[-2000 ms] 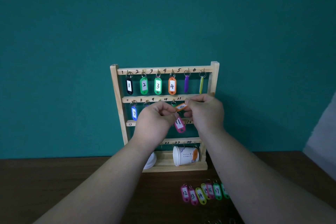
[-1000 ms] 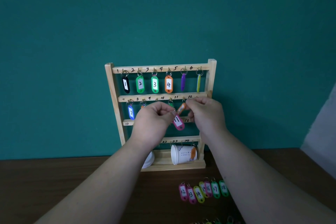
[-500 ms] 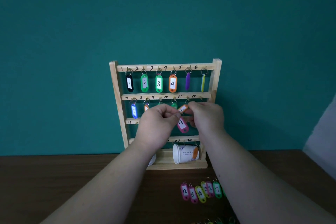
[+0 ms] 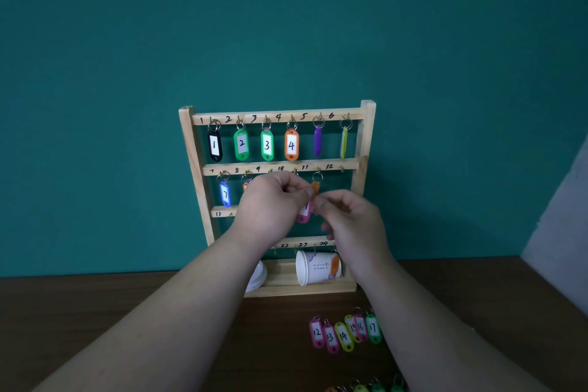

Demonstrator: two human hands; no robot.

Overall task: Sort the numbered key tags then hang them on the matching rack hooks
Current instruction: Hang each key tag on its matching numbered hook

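Note:
A wooden key rack [image 4: 186, 149] stands on the table against the teal wall. Tags 1 to 4 [image 4: 266, 145], a purple tag and a yellow tag hang along its top row. In the second row, blue tag 7 [image 4: 224, 194] hangs at the left and an orange tag [image 4: 315, 186] hangs on the hook under 11. My left hand [image 4: 270, 204] pinches the top of pink tag 11 [image 4: 304, 214] in front of the rack. My right hand [image 4: 353, 219] pinches the same tag from the right. Both hands hide the middle hooks.
Tags 12 to 17 [image 4: 345, 332] lie in a row on the brown table, right of centre. Several more tags [image 4: 366, 388] show at the bottom edge. A paper cup [image 4: 315, 267] lies on its side on the rack's base, beside a white lid [image 4: 258, 277].
My right hand let go of the orange tag, which now hangs from its hook, and dropped down to the pink tag 11. My left hand kept holding the pink tag.

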